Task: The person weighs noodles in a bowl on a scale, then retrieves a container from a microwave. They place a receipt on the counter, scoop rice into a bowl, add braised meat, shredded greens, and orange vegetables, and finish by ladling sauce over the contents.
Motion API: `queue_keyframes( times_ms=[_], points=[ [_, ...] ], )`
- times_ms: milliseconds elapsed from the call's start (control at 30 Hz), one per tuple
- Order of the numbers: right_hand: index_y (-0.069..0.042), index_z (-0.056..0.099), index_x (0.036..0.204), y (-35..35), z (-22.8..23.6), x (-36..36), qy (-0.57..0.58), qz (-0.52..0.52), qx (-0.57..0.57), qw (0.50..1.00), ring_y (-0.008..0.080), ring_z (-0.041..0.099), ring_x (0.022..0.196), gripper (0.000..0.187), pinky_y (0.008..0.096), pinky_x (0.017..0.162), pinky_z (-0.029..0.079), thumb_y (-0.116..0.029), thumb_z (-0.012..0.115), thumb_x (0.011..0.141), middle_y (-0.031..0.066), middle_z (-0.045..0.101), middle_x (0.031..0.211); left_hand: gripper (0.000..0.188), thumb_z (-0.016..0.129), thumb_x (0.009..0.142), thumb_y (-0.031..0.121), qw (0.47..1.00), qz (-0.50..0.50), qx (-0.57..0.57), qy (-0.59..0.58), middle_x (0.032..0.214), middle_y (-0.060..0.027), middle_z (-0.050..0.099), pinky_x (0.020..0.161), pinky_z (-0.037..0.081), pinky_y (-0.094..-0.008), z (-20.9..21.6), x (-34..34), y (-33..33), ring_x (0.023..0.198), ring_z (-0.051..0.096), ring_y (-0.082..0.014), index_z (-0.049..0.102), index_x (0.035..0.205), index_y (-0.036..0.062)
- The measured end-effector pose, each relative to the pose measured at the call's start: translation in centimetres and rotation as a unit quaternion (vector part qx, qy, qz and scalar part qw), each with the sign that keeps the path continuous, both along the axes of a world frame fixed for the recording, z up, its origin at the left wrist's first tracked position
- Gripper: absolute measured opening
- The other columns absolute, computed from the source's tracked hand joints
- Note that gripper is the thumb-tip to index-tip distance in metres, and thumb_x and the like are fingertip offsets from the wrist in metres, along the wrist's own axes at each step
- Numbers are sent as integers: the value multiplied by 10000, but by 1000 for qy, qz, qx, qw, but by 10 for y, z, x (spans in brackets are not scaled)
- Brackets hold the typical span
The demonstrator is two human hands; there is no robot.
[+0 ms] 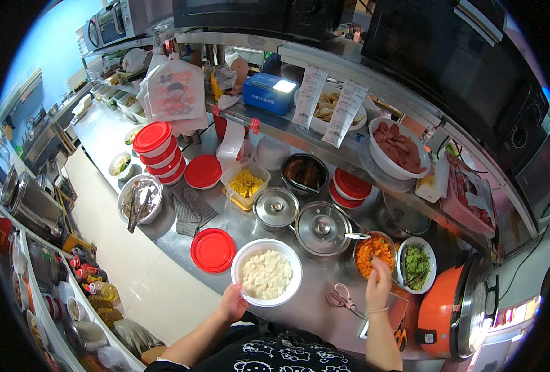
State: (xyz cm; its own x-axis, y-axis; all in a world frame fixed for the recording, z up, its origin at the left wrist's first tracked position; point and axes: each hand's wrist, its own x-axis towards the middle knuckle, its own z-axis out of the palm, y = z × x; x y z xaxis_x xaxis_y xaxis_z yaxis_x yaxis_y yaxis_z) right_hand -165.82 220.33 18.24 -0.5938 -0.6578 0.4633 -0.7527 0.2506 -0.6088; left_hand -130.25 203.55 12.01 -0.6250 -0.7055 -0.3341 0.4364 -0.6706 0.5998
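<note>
Now our left forearm comes up from the lower edge, bent slightly inward, and our left hand closes its fingers on the near rim of a white bowl of rice, thumb on the edge. A red lid lies just left of that hand on the steel counter. Our right forearm rises nearly straight, wrist bent forward; our right hand reaches into a metal bowl of shredded carrot, fingers drawn together at the carrot, though we cannot tell whether they pinch any. Scissors lie just left of that wrist, and a bowl of chopped greens sits just to its right.
</note>
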Motion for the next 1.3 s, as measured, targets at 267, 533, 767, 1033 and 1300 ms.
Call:
queue_keyframes(
  times_ms=[267, 533, 767, 1033, 1300],
  points=[
    [31, 630, 1033, -25, -41, 139, -363, -101, -16, 926, 128, 607, 893, 168, 238, 749, 506, -24, 501, 941, 96, 621, 977, 539, 493, 945, 280, 996, -81, 36, -16, 1346, -123, 521, 1049, 411, -429, 3, 32, -55, 1217, 526, -268, 359, 1395, 16],
    [-10, 570, 1147, -66, -72, 200, -617, -100, -75, 777, 109, 565, 702, 235, 248, 664, 494, -166, 523, 977, 60, 630, 919, 548, 476, 957, 309, 973, -226, 45, -1, 1388, -117, 487, 1100, 356, -421, -19, 37, -107, 1275, 475, -253, 352, 1410, 26],
    [-30, 526, 1250, -101, -106, 209, -628, -183, -7, 757, 173, 604, 900, 309, 298, 749, 523, -197, 483, 994, 104, 616, 1091, 533, 428, 983, 363, 940, -329, 76, -44, 1371, -105, 514, 1092, 347, -425, -70, 7, -131, 1259, 490, -255, 377, 1410, 48],
    [-66, 525, 1282, -187, -30, 122, -46, -107, 79, 990, 333, 543, 1107, 445, 400, 953, 430, -164, 623, 859, 162, 551, 1253, 533, 448, 990, 374, 939, -340, 58, -10, 1372, -100, 502, 1069, 368, -425, -88, -1, -142, 1264, 480, -236, 353, 1412, 62],
    [-31, 389, 1410, -355, -22, 30, 34, -164, 407, 898, 317, 415, 1272, 709, 446, 1046, 312, -404, 633, 860, 161, 449, 1395, 394, 365, 1040, 267, 931, -331, -51, -148, 1271, -55, 534, 959, 462, -341, -75, -10, -160, 1162, 529, -178, 392, 1380, 70]
  ],
)
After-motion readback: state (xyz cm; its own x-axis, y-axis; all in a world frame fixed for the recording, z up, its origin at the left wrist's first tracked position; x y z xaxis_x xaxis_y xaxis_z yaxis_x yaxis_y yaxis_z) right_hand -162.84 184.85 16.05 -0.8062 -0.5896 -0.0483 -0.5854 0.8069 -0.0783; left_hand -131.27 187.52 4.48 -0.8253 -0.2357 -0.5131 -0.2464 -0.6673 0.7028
